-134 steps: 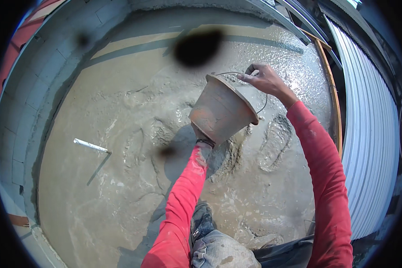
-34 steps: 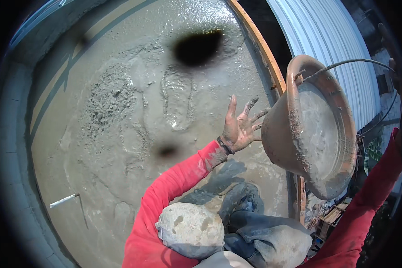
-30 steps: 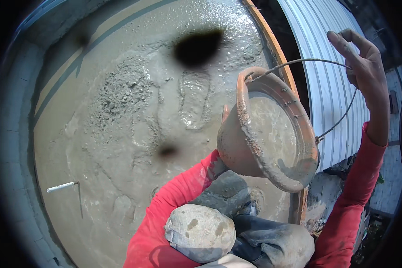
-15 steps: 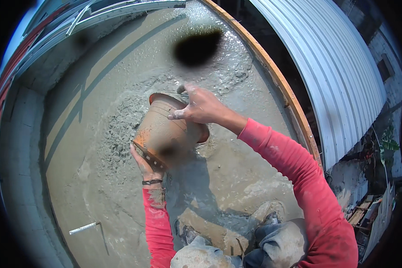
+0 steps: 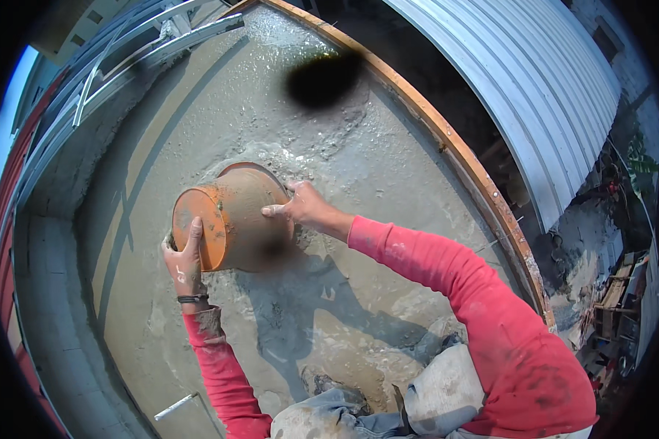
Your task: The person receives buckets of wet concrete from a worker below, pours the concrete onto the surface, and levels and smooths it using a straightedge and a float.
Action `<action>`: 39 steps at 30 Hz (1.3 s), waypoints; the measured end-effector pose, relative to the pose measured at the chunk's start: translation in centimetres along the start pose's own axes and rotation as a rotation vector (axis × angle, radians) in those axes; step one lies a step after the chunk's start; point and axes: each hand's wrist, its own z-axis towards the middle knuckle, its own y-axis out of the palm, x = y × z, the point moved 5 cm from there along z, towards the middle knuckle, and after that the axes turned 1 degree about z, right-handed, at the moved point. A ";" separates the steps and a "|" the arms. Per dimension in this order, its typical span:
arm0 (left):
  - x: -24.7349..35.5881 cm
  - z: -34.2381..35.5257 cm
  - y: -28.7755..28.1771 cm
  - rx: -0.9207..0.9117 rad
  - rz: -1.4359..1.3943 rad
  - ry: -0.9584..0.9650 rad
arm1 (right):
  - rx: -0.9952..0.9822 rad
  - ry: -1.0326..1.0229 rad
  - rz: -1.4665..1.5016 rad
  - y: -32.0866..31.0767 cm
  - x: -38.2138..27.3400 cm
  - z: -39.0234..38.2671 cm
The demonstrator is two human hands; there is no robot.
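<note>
An orange bucket (image 5: 252, 212), smeared with grey concrete, is tipped on its side, its mouth facing away to the upper right and its round base toward the left. My left hand (image 5: 184, 265) grips the edge of the base, thumb laid across the bottom. On the right, my right hand (image 5: 309, 207) holds the bucket near its rim, thumb against the wall. Wet concrete (image 5: 410, 212) spreads beneath and around the bucket, rougher near its mouth. What is inside the bucket is hidden from me.
An orange-brown board (image 5: 447, 137) edges the concrete on the right, with corrugated metal sheeting (image 5: 520, 95) beyond. A grey block wall (image 5: 47, 293) bounds the left. A short white pipe (image 5: 174, 407) stands at lower left. Metal bars (image 5: 146, 62) cross the upper left.
The bucket has moved left and turned, so its base now shows. My left hand has shifted left and up onto the base; my right hand has come down and left along with the bucket.
</note>
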 end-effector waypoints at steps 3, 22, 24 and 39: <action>-0.3 0.4 0.4 -0.013 0.257 0.111 | 0.214 -0.353 -0.223 -0.2 2.8 -0.3; 8.4 -12.4 12.6 -0.957 0.319 0.333 | 1.362 -1.023 -1.291 -22.0 -22.1 -43.8; 5.7 -10.7 14.8 -1.062 0.267 0.276 | 1.615 -0.703 -1.539 -28.7 -24.6 -53.7; -2.3 -9.8 12.1 -1.166 0.575 -0.103 | 1.245 -0.003 -0.693 -44.7 0.6 -43.2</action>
